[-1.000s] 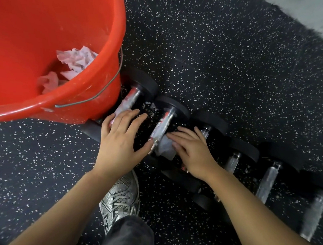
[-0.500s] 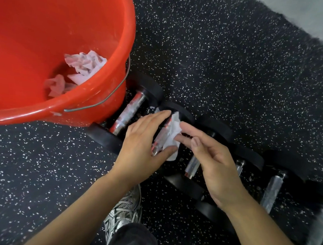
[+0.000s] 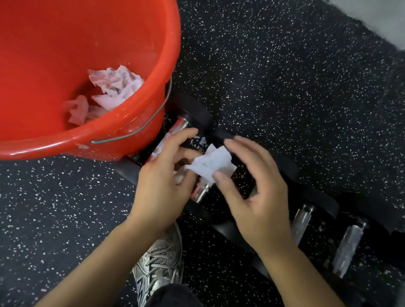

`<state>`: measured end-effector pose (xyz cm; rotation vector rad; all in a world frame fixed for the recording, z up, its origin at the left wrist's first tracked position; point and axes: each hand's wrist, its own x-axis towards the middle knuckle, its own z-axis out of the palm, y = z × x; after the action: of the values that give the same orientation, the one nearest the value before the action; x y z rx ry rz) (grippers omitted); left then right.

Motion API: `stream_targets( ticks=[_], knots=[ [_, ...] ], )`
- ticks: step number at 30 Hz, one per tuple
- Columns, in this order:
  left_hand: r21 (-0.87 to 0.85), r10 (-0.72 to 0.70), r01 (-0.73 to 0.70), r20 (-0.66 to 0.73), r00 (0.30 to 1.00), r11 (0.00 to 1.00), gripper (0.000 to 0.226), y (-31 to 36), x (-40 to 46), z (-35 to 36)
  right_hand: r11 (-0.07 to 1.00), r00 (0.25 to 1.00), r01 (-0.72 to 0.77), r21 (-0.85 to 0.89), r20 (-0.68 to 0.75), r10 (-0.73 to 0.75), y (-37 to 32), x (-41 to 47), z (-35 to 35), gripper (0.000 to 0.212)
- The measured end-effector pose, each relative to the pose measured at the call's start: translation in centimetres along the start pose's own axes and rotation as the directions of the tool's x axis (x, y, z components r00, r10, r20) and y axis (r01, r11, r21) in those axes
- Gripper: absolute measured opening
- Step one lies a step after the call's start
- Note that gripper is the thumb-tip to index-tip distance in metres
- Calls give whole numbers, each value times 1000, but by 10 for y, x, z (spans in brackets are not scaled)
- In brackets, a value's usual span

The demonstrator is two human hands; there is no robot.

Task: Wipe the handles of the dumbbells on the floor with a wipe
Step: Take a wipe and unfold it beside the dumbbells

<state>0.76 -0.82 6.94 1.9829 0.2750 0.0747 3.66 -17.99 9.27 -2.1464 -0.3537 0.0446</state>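
Observation:
A row of black dumbbells with shiny metal handles lies on the speckled floor, running from beside the bucket toward the lower right. A white wipe (image 3: 211,164) is held above the second dumbbell's handle (image 3: 200,192). My left hand (image 3: 164,184) pinches the wipe's left edge, and my right hand (image 3: 251,193) holds its right side between thumb and fingers. The first dumbbell's handle (image 3: 182,124) shows just past my left fingers. Two more handles (image 3: 302,220) (image 3: 349,243) lie to the right of my right hand.
A big red bucket (image 3: 132,135) with a wire bail stands at the upper left, touching the first dumbbell; crumpled used wipes (image 3: 113,85) lie inside. My grey sneaker (image 3: 160,261) is on the black speckled floor (image 3: 294,76) below my hands.
My left hand has slid from over the second handle to the wipe's left edge. My right hand has closed in on the wipe, which is now lifted and spread between both hands.

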Motion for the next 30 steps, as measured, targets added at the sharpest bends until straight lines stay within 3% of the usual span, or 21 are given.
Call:
stream_targets(
  ticks=[3, 6, 11, 13, 16, 23, 30],
  knots=[
    [-3, 10, -10, 11, 1000, 1000, 70, 5, -1, -3, 994, 985, -83, 71, 156, 71, -1, -3, 13, 43],
    [-24, -5, 5, -2, 1000, 1000, 65, 4, -1, -4, 970, 973, -165, 177, 187, 131, 1, -5, 22, 36],
    [-15, -106, 106, -4, 994, 994, 53, -8, 1, -5, 978, 989, -141, 152, -22, 146, 8, -7, 28, 31],
    [-107, -151, 151, 12, 989, 983, 50, -9, 1, -3, 986, 985, -116, 123, -116, 130, 10, -6, 29, 32],
    [-366, -237, 246, 69, 969, 898, 51, -7, 0, 1, 998, 988, -18, 54, -151, 26, 13, -7, 32, 32],
    [-688, -308, 305, 123, 943, 659, 40, 0, 2, 1, 997, 998, 13, 70, 60, -17, 16, -19, 40, 32],
    [-745, -322, 318, 145, 935, 586, 50, -3, -1, 8, 915, 978, -196, 353, 3, 208, 5, -11, 46, 22]
  ],
)
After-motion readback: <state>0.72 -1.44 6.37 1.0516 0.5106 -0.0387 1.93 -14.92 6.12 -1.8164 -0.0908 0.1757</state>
